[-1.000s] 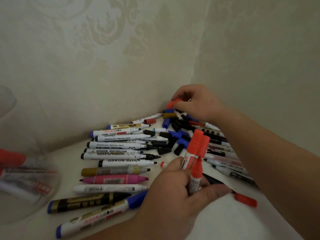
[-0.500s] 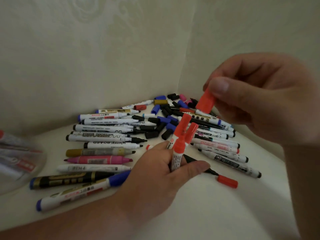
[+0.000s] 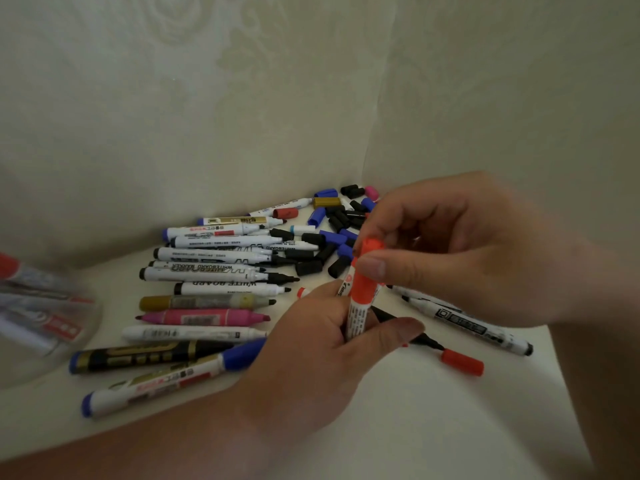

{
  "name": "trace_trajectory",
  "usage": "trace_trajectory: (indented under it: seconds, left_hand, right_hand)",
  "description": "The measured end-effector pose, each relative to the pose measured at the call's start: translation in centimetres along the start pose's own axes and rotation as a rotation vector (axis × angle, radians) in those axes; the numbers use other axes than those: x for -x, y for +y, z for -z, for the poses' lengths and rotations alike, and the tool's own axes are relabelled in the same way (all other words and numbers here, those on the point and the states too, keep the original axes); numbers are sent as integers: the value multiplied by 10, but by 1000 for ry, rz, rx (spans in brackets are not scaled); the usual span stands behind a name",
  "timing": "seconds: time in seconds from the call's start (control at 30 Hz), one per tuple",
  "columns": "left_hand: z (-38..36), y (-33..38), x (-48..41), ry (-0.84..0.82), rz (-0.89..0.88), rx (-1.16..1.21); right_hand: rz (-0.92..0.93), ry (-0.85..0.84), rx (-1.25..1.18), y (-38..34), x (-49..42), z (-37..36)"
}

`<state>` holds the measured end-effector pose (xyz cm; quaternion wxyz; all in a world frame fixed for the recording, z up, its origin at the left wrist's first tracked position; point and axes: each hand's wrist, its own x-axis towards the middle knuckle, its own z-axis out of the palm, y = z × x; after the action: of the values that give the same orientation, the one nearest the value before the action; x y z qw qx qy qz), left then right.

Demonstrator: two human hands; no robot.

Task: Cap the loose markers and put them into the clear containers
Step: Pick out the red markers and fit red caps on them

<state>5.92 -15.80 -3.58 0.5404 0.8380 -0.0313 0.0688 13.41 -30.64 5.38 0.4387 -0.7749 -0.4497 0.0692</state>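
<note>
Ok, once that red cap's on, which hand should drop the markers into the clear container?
Left. The left hand grips the red markers, and the clear container sits on its side; the right hand pinches the cap.

The clear container [image 3: 41, 365] is blurred and cut off at the left edge, its markers [image 3: 55, 325] indistinct

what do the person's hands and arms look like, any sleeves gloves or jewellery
The left hand and right hand wear no gloves, and no rings show. The left forearm and right forearm are uncovered as far as the frame reaches: no sleeve, watch or bracelet. The right thumbnail is short and unpainted.
</note>
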Motion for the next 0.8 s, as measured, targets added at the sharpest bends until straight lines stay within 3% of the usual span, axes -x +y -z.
trace_trajectory:
  seconds: [0.47,0.8]
  left_hand:
    - [-3,-11,0,-23,-31,122]
    - [-3,-3,2,-51,-145,138]
  right_hand:
    - [-128,-146,191,-18,5,2]
    - [-146,-189,391,-32,3,-3]
